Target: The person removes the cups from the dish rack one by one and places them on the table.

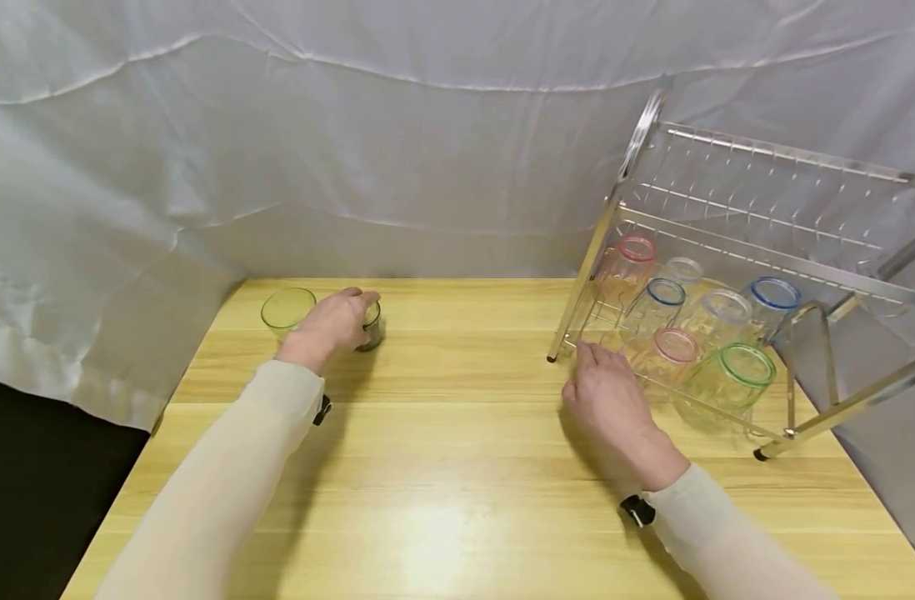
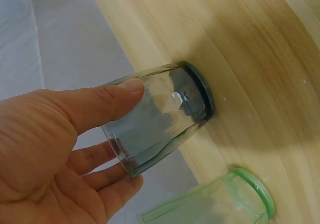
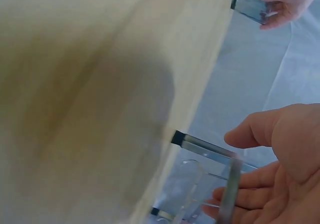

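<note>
At the far left of the table, my left hand (image 1: 332, 323) holds a dark grey drinking glass (image 2: 160, 116) between thumb and fingers. The glass's thick, darker end faces the tabletop; I cannot tell whether it touches. Beside it stands a green-tinted glass (image 2: 205, 204), partly covered by the hand in the head view. On the right, my right hand (image 1: 611, 396) is at the lower front corner of a metal rack (image 1: 592, 250). Its thumb stands apart from the fingers, and the fingers reach behind a rack bar in the right wrist view. No glass is in it.
Several glasses with coloured rims stand on the rack's lower shelf, among them a pink-rimmed glass (image 1: 675, 346), a blue-rimmed glass (image 1: 663, 293) and a green-rimmed glass (image 1: 744, 367). The rack has a wire upper tier (image 1: 772, 154). Grey cloth (image 1: 427, 167) hangs behind the wooden table (image 1: 442, 467).
</note>
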